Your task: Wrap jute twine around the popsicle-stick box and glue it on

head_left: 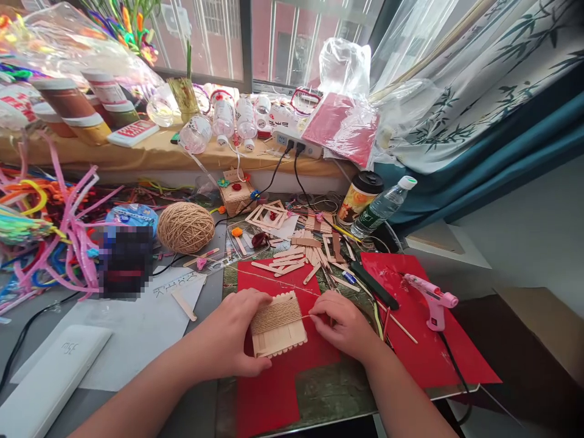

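Observation:
My left hand [244,331] grips the left side of a small box made of craft sticks [283,344], thumb at the near edge and fingers at the far edge. Rows of jute twine [276,313] cover the upper part of its face, while bare wood shows below. At the box's right, my right hand [342,322] pinches the loose end of the twine between thumb and fingers. Under both hands lies a sheet of red paper [269,395]. Toward the back left sits a ball of twine [186,227]; a thin strand runs across from its side.
A pink glue gun [431,298] rests on another red sheet [469,359] at right. Loose craft sticks [287,261] are heaped behind the box. A water bottle [383,207] and a patterned cup [360,198] stand back right. Pipe cleaners [64,219] crowd the left.

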`<state>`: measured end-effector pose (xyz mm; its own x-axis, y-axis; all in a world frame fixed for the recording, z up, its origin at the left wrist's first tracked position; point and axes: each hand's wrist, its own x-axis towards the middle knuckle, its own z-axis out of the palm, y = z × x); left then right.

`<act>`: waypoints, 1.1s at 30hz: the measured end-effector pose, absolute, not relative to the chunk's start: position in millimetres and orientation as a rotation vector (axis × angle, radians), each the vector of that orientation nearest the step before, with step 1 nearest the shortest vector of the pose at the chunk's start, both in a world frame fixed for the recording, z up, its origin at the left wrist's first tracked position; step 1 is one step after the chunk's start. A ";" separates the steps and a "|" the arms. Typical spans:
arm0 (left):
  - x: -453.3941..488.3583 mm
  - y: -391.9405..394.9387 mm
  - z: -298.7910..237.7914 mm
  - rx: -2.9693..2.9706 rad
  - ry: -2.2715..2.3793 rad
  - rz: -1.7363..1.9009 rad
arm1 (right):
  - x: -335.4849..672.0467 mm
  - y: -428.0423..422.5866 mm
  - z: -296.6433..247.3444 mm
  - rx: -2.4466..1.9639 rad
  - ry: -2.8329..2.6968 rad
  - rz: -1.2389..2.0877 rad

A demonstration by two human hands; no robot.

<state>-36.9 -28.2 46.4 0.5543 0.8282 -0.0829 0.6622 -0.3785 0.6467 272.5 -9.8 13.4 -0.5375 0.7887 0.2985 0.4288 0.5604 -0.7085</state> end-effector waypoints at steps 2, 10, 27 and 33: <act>-36.3 -28.7 45.6 2.143 1.203 0.316 | 270.4 -10.0 11.3 -1.004 -2.195 0.777; -28.3 -34.6 45.5 2.160 1.238 0.304 | 259.9 -9.0 3.5 -1.055 -2.195 0.795; -12.2 -36.0 30.0 2.060 1.245 0.542 | 256.4 -13.8 20.4 -0.978 -1.817 0.970; -8.7 -33.9 13.9 1.971 1.070 0.539 | 239.9 -24.7 45.8 -0.944 -1.821 0.872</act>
